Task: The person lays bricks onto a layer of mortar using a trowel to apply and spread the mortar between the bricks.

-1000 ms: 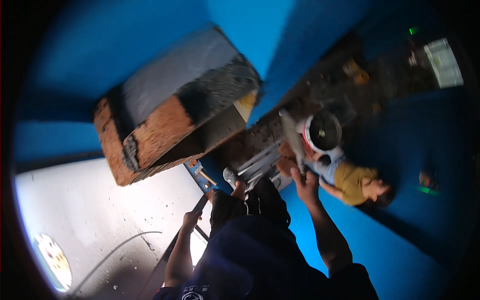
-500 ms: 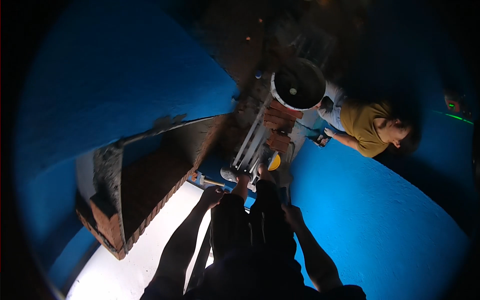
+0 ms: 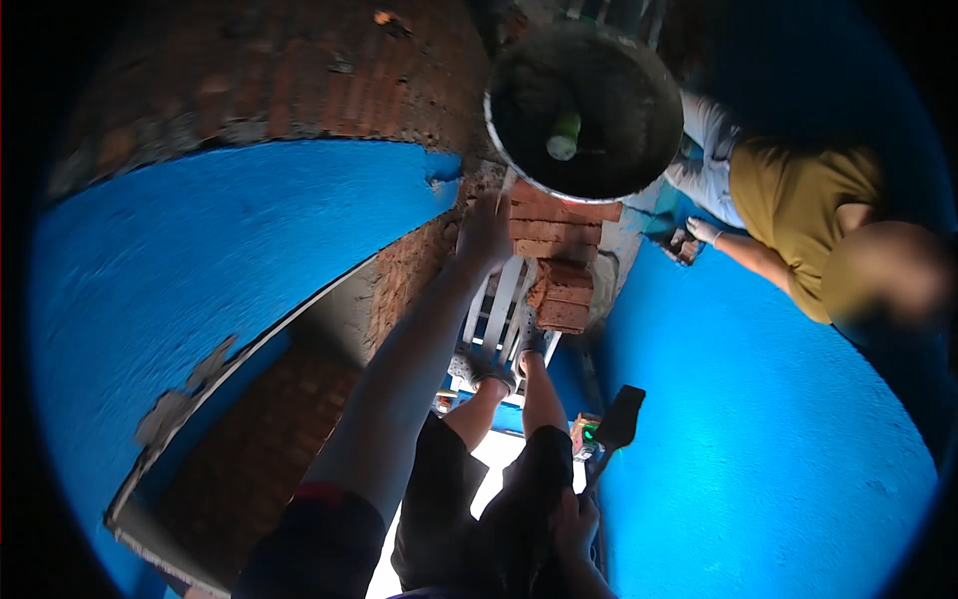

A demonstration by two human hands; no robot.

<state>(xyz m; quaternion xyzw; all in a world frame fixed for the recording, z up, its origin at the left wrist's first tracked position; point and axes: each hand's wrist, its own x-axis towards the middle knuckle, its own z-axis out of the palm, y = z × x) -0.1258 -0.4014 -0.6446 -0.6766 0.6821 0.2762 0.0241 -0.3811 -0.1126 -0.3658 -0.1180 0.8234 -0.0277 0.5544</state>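
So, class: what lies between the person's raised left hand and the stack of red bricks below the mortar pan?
In the head view, nothing: the left hand reaches right up to the stack of red bricks, under the mortar pan.

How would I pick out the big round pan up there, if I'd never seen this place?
Start at the brick wall above the bright blue surface and follow it right to the stack of red bricks, near the left hand. Just above that stack sits the pan: a wide, dark, round metal basin with a pale rim. A greenish handle pokes up from its grey contents.
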